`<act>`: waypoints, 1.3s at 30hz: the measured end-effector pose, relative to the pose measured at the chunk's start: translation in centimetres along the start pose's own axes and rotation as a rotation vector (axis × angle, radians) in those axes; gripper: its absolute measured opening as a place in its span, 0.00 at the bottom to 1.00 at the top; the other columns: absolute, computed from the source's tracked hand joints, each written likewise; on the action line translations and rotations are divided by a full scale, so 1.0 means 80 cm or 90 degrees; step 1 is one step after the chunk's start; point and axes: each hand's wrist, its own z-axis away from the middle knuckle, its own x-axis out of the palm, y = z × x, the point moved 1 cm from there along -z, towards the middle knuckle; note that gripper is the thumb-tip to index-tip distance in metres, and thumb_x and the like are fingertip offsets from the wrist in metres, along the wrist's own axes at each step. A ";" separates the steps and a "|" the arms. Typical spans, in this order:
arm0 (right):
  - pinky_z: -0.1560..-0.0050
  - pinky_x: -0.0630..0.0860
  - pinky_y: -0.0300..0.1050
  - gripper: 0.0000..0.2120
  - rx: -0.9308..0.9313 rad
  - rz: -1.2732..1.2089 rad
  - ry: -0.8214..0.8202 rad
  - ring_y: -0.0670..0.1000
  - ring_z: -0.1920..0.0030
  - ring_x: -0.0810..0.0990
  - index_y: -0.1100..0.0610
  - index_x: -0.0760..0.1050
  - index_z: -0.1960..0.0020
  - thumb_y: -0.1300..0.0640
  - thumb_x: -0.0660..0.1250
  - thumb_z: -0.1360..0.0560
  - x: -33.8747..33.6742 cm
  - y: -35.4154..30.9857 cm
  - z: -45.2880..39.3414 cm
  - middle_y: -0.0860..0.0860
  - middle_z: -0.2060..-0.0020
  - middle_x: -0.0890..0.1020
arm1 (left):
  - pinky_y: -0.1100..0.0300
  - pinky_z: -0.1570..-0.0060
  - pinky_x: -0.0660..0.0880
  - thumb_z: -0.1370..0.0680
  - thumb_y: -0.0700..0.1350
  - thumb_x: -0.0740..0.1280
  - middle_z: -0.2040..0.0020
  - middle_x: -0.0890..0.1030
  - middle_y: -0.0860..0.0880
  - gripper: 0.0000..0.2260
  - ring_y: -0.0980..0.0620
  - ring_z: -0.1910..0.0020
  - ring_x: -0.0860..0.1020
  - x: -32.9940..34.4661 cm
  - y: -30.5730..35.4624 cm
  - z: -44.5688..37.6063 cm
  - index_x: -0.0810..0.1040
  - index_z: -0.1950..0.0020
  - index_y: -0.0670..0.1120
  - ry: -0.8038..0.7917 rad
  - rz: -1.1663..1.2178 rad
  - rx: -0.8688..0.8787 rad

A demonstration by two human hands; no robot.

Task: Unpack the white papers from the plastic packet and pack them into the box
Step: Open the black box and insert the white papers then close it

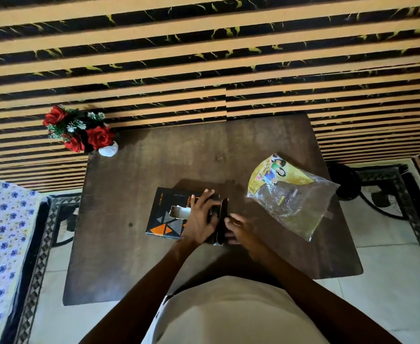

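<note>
Your left hand presses flat on the black printed cardboard box; right hand pinches its end flap; force it and the flap creases or papers jam.

A single head-worn wide-angle view looked steeply down and forward from above the person's chest. The counter filled the frame's centre at arm's length, with the striped wall across the top.
</note>
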 end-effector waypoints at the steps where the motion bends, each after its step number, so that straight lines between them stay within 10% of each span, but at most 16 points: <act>1: 0.48 0.82 0.53 0.27 -0.009 0.035 0.005 0.55 0.46 0.82 0.51 0.67 0.28 0.47 0.68 0.24 0.006 -0.002 0.003 0.55 0.38 0.78 | 0.41 0.27 0.61 0.24 0.36 0.63 0.26 0.68 0.47 0.18 0.53 0.26 0.61 -0.010 0.000 0.001 0.75 0.36 0.47 0.038 0.102 -0.027; 4: 0.32 0.71 0.58 0.33 -0.044 0.171 0.048 0.58 0.32 0.72 0.47 0.65 0.27 0.40 0.69 0.28 0.018 -0.006 0.002 0.56 0.32 0.73 | 0.49 0.32 0.72 0.24 0.30 0.62 0.32 0.73 0.50 0.21 0.54 0.32 0.71 -0.047 -0.008 0.010 0.74 0.35 0.47 0.183 0.189 -0.084; 9: 0.36 0.74 0.62 0.28 -0.036 0.161 0.079 0.63 0.29 0.68 0.50 0.66 0.26 0.46 0.67 0.24 0.020 -0.014 0.003 0.62 0.27 0.64 | 0.40 0.32 0.67 0.25 0.48 0.67 0.32 0.71 0.41 0.21 0.39 0.33 0.69 -0.084 -0.057 0.025 0.69 0.33 0.44 0.330 -0.116 -0.246; 13: 0.42 0.79 0.59 0.22 0.001 0.085 0.054 0.61 0.28 0.66 0.50 0.66 0.26 0.51 0.60 0.19 0.027 -0.030 0.013 0.57 0.24 0.60 | 0.41 0.42 0.76 0.23 0.60 0.63 0.35 0.74 0.39 0.27 0.37 0.38 0.76 -0.082 -0.080 0.036 0.66 0.30 0.45 0.242 0.041 -0.444; 20: 0.45 0.76 0.48 0.22 0.022 0.024 -0.069 0.47 0.40 0.74 0.43 0.60 0.26 0.45 0.59 0.19 0.048 -0.052 0.014 0.46 0.35 0.71 | 0.41 0.54 0.82 0.27 0.64 0.66 0.47 0.81 0.45 0.23 0.45 0.51 0.82 -0.078 -0.083 0.049 0.71 0.41 0.50 0.230 0.291 -0.478; 26: 0.39 0.75 0.55 0.19 0.013 0.050 -0.016 0.53 0.40 0.77 0.43 0.66 0.38 0.49 0.69 0.26 0.059 -0.028 -0.007 0.49 0.38 0.76 | 0.59 0.59 0.75 0.21 0.51 0.65 0.47 0.81 0.47 0.17 0.51 0.54 0.80 -0.084 -0.073 0.042 0.71 0.36 0.46 0.188 0.455 -0.531; 30: 0.52 0.79 0.54 0.20 0.002 0.015 0.018 0.54 0.43 0.78 0.40 0.65 0.42 0.48 0.71 0.28 0.055 -0.059 0.002 0.49 0.42 0.76 | 0.63 0.65 0.74 0.19 0.47 0.61 0.51 0.81 0.50 0.12 0.54 0.56 0.80 -0.104 -0.064 0.016 0.72 0.36 0.47 0.141 0.509 -0.495; 39: 0.54 0.83 0.56 0.25 -0.079 0.041 0.123 0.56 0.43 0.79 0.54 0.67 0.39 0.54 0.75 0.30 0.015 -0.221 -0.082 0.53 0.42 0.75 | 0.57 0.58 0.74 0.20 0.43 0.62 0.47 0.77 0.46 0.15 0.48 0.49 0.77 -0.167 -0.041 -0.152 0.65 0.35 0.51 0.093 0.515 -0.419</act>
